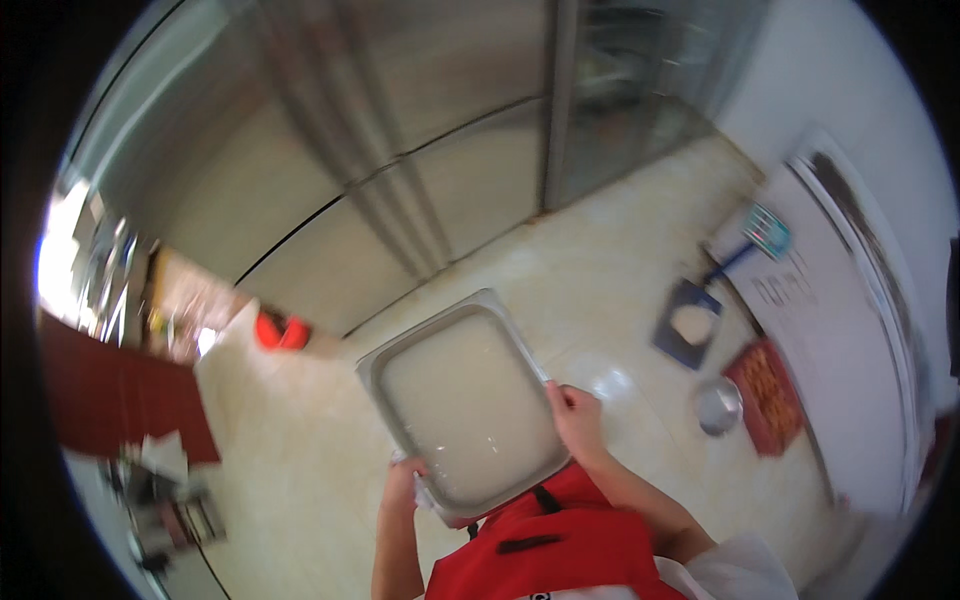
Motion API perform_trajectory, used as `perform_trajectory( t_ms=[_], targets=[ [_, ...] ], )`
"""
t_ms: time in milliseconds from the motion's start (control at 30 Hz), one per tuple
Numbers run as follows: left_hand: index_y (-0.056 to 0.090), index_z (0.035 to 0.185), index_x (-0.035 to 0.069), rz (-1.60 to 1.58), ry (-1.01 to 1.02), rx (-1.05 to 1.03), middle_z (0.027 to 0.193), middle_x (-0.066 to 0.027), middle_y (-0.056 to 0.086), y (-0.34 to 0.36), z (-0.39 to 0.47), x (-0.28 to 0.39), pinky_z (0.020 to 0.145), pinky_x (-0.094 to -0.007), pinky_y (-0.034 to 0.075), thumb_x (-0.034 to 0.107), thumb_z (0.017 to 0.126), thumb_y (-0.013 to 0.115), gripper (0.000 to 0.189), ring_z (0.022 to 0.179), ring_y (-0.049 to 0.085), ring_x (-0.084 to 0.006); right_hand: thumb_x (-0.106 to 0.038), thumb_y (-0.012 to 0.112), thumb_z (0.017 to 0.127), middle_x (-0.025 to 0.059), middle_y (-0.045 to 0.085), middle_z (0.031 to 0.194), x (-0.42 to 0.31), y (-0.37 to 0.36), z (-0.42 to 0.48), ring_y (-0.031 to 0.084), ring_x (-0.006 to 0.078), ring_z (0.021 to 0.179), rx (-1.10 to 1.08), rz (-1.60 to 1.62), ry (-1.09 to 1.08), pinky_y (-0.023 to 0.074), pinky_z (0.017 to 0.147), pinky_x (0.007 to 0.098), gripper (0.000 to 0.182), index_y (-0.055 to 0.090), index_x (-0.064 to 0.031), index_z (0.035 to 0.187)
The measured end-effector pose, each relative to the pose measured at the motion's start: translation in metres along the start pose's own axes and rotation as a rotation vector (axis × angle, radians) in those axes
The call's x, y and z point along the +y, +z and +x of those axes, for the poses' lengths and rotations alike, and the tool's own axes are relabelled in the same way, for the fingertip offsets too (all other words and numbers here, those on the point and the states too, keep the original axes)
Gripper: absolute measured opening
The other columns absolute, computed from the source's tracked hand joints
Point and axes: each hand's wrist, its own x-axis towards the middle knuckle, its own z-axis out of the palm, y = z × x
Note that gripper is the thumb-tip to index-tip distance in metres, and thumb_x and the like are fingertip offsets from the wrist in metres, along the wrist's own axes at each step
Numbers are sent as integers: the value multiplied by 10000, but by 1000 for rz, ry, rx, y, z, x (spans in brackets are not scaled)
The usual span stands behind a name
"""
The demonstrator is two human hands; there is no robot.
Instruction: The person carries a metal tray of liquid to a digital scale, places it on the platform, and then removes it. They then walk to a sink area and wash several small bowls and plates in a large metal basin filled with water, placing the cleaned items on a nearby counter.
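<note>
A deep rectangular metal pan [501, 300] with a pale, cloudy liquid [472, 397] in it is held in front of my red apron [547, 536]. My left hand [403, 480] grips the pan's left side near its lower corner, with something whitish, perhaps a cloth, beside the fingers. On the right side, my right hand [577, 416] holds the rim, thumb on top. Small bright reflections show on the liquid's surface. The undersides of the pan and most fingertips are hidden.
Stainless steel cabinet doors [465, 180] rise ahead. On the tiled floor at right lie a dark blue dustpan-like thing [667, 345], a metal bowl [718, 406] and a red crate [784, 435] beside a white chest-like appliance [840, 337]. Red objects [281, 331] and a dark red surface [127, 390] are left.
</note>
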Motion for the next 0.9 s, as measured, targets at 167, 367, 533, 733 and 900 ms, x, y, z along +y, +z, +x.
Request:
perform_trajectory(
  t_ms=[167,367,533,733,900],
  targets=[
    [542,676,53,71,38,-223,656,-11,502,76,32,-6,587,-305,388,37,567,532,110,625,482,-168,-389,571,898,160,479,548,20,-86,22,423,255,476,121,-60,115,375,491,360,455,573,19,696],
    [516,687,46,32,-101,-356,689,-30,500,217,36,-19,624,-322,426,13,569,507,123,627,498,-187,-427,533,897,193,570,642,76,-199,72,568,347,576,159,-95,168,427,531,402,451,599,-5,751],
    [534,781,21,22,-191,-360,740,-43,520,320,33,-34,638,-339,450,9,578,493,208,679,519,-210,-421,525,894,183,620,706,119,-283,130,604,388,695,-4,-152,223,472,618,439,407,608,-36,792],
    [554,793,9,50,-262,-308,738,-50,537,425,52,-43,653,-360,467,-2,585,499,216,684,544,-216,-395,561,886,176,632,703,172,-348,193,622,337,658,-3,-132,247,481,607,386,400,618,-5,818],
    [559,897,11,119,-262,-436,812,-46,572,482,110,-48,622,-350,471,-15,590,521,310,716,561,-201,-396,545,899,182,631,722,206,-381,236,614,330,667,78,-67,347,480,629,380,405,620,-3,834]
  ],
)
